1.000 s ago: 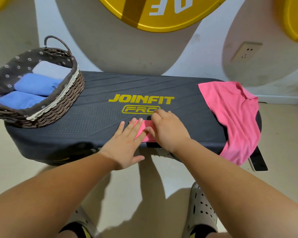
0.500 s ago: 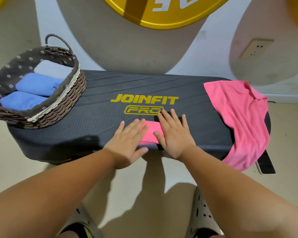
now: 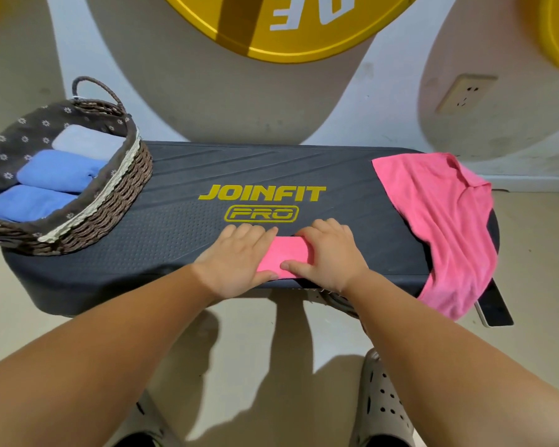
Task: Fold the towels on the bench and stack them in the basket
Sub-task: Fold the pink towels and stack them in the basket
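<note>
Towels are seen at three spots on the bench (image 3: pixel 181 175). A folded pink towel (image 3: pixel 284 254) lies at the middle of the near edge, just below the yellow lettering, and is gripped from both sides. The left hand (image 3: pixel 236 262) is set against its left side, with fingers bent together over the far edge and the thumb tucked at the near edge. The right hand (image 3: pixel 331 256) is set against its right side in the same way: the fingers are curled close together along the far edge, and the thumb is laid across the near part of the cloth. Only a narrow strip of pink is left showing between the two hands.

A loose pink towel (image 3: pixel 439 221) is spread unfolded over the right end of the bench, and part of it is draped down over the near right corner.

A woven basket (image 3: pixel 117 201) with a dark flowered lining is placed on the left end. Two blue towels (image 3: pixel 58 171) and a pale towel (image 3: pixel 88 141) are packed folded inside it, side by side, the pale one farthest back.

A wall socket (image 3: pixel 465 93) and a yellow disc (image 3: pixel 291 33) are seen on the wall behind the bench.
</note>
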